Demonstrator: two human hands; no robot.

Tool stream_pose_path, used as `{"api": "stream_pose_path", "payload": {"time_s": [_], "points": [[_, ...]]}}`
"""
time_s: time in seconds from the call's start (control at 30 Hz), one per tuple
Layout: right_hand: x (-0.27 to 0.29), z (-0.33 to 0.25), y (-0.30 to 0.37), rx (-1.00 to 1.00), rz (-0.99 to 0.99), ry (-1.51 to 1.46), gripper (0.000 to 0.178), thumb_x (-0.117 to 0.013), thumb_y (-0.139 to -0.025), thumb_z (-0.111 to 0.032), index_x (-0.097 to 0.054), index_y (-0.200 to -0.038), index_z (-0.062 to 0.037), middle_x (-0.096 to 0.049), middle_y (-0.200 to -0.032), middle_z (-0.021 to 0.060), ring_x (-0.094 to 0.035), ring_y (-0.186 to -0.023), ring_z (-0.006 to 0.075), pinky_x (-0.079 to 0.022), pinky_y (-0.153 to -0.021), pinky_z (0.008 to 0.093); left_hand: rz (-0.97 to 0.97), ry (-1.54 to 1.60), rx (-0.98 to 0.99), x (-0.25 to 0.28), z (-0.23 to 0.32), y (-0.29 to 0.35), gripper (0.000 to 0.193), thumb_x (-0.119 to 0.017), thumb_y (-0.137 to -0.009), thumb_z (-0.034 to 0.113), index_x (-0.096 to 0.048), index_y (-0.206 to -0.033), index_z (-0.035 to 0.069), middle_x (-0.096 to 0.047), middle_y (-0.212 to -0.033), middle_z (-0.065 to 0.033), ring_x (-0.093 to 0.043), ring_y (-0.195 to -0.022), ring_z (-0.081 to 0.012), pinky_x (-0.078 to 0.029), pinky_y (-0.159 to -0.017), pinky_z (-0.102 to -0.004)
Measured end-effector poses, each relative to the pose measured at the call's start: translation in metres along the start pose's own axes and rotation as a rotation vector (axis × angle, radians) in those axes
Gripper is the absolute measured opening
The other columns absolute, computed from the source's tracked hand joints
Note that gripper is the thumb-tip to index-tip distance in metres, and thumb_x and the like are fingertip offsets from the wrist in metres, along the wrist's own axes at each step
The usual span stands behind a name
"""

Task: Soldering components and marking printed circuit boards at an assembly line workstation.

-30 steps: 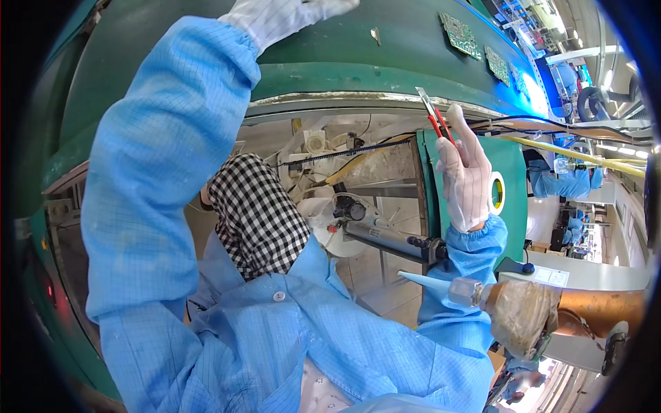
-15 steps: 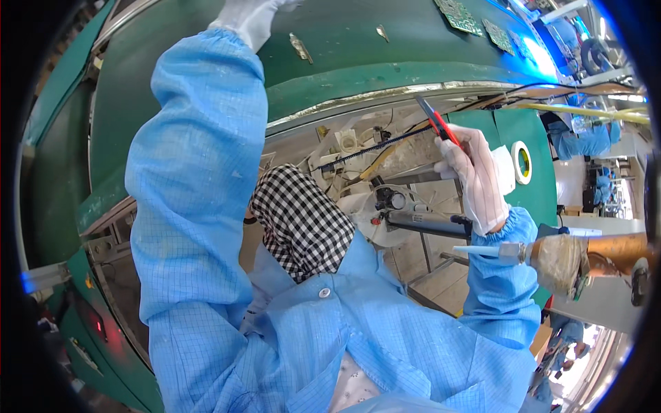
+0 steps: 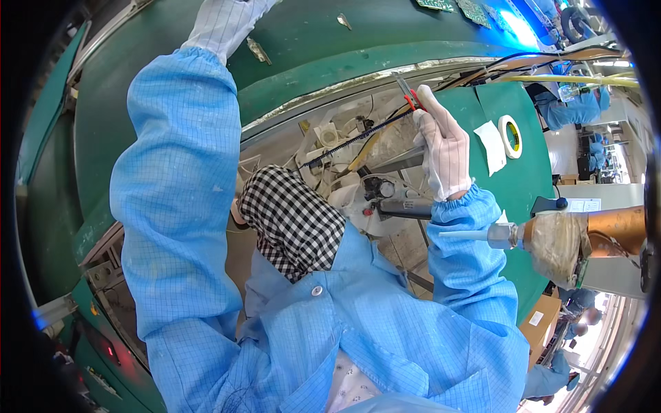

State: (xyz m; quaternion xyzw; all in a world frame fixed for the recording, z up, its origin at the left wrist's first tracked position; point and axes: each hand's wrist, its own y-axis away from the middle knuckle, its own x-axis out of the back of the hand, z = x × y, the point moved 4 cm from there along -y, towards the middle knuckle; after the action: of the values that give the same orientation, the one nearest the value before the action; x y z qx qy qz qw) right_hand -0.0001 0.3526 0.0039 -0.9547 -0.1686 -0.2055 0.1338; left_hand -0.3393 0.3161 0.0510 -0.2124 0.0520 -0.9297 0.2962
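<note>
My left hand (image 3: 231, 24), in a white glove, reaches over the green work surface (image 3: 303, 34) at the top edge. Its fingers are cut off by the frame, so what they hold or touch is hidden. A small metallic piece (image 3: 259, 51) lies beside its wrist, and a second small piece (image 3: 344, 21) lies farther right. My right hand (image 3: 444, 141), gloved in striped white, is raised at right of centre. Between its thumb and fingers it grips a slim red-handled tool (image 3: 415, 100) with a grey metal tip pointing up and left; its exact kind is unclear.
Green circuit boards (image 3: 474, 11) lie at the far right of the surface. A tape roll (image 3: 509, 136) and white paper (image 3: 491, 147) rest on a green side table. A nozzle (image 3: 475, 235) on a copper-coloured pipe juts in from the right. Cables (image 3: 365, 141) and tubing run below the bench edge.
The view has shifted, so the bench pieces appear farther left and higher. My right hand has turned, and the red-handled tool in it has tilted and shows less of its length.
</note>
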Motion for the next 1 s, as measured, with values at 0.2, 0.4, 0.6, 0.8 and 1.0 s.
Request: {"api": "stream_pose_path", "payload": {"time_s": [0.2, 0.4, 0.6, 0.8, 1.0], "points": [[-0.001, -0.01, -0.003, 0.003, -0.087, 0.066, 0.04, -0.063, -0.096, -0.016, -0.058, -0.135, -0.0102, -0.069, -0.102, 0.0, -0.047, -0.067, 0.0053, -0.043, -0.058, 0.0213, 0.027, -0.084, -0.068, -0.004, 0.011, 0.003, 0.032, -0.065, -0.093, 0.029, -0.071, -0.091, -0.002, -0.068, -0.077, -0.0049, -0.057, -0.072, -0.0118, -0.046, -0.067, -0.0286], [-0.008, -0.019, -0.001, 0.046, -0.11, 0.138, 0.038, -0.062, -0.096, -0.012, -0.059, -0.134, -0.0086, -0.07, -0.104, 0.0015, -0.048, -0.068, 0.0054, -0.045, -0.061, 0.0224, -0.002, -0.103, -0.047, -0.006, 0.001, -0.003, 0.03, -0.065, -0.092, 0.026, -0.07, -0.087, -0.003, -0.063, -0.071, -0.0043, -0.054, -0.065, -0.0118, -0.043, -0.061, -0.0299], [-0.02, -0.024, 0.007, 0.24, -0.053, 0.183, 0.037, -0.061, -0.096, -0.01, -0.059, -0.133, -0.0071, -0.071, -0.109, 0.0052, -0.054, -0.075, 0.0065, -0.048, -0.068, 0.0223, 0.082, -0.416, -0.156, 0.0, -0.023, -0.018, 0.047, -0.06, -0.091, 0.049, -0.071, -0.107, 0.006, -0.071, -0.102, -0.011, -0.065, -0.095, -0.0261, -0.049, -0.087, -0.0331], [-0.024, -0.033, 0.016, 0.095, -0.136, 0.133, 0.037, -0.063, -0.094, -0.007, -0.059, -0.131, -0.0028, -0.068, -0.12, 0.0133, -0.062, -0.109, 0.0138, -0.049, -0.092, 0.0248, 0.017, -0.435, -0.129, -0.001, -0.028, -0.018, 0.055, -0.057, -0.092, 0.053, -0.069, -0.11, 0.003, -0.07, -0.104, -0.0134, -0.064, -0.097, -0.0272, -0.047, -0.087, -0.0325], [-0.003, -0.025, 0.005, 0.084, -0.029, 0.285, 0.037, -0.061, -0.097, -0.011, -0.059, -0.133, -0.009, -0.071, -0.104, 0.0047, -0.054, -0.076, 0.0065, -0.049, -0.069, 0.023, 0.022, -0.409, -0.114, 0.002, -0.029, -0.016, 0.053, -0.056, -0.092, 0.052, -0.069, -0.108, 0.004, -0.069, -0.099, -0.0129, -0.063, -0.093, -0.0276, -0.047, -0.086, -0.0331]]}}
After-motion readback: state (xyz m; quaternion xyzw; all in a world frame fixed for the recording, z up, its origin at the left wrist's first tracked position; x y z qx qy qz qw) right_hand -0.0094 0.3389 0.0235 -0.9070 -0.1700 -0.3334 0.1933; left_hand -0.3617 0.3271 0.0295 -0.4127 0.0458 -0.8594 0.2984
